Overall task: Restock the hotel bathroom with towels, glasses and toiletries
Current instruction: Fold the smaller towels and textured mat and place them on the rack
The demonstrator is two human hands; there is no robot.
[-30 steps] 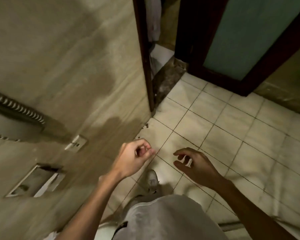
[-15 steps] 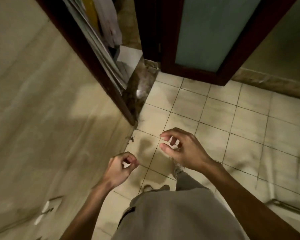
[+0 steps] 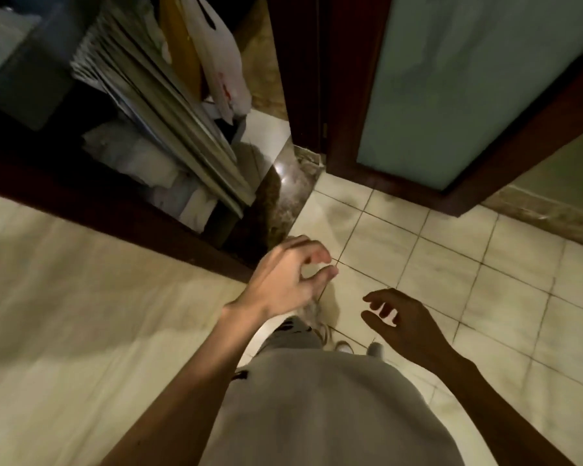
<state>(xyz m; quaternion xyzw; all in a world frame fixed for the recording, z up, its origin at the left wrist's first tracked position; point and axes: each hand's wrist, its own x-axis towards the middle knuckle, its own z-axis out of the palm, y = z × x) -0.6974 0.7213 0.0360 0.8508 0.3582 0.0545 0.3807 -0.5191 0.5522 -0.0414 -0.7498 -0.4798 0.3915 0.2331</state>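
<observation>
My left hand [image 3: 285, 280] hangs in front of me over the tiled floor, fingers loosely curled and apart, holding nothing. My right hand [image 3: 401, 317] is lower and to the right, fingers spread, also holding nothing. Beyond the doorway at the upper left stands a housekeeping cart [image 3: 169, 105] with grey slatted sides. Folded white linen [image 3: 142, 163] lies on its lower shelf. A white plastic bag [image 3: 219, 62] hangs at its far end. No glasses or toiletries can be made out.
A dark wooden door frame [image 3: 115, 213] runs diagonally between the beige wall and the cart. A door with a frosted glass panel [image 3: 468, 85] stands open at the upper right. A dark marble threshold [image 3: 283, 193] lies ahead, pale floor tiles [image 3: 451, 264] to the right.
The view has swung left and forward, so the cart beyond the doorway now shows. My left hand has risen and opened a little; my right hand has dropped back to the right.
</observation>
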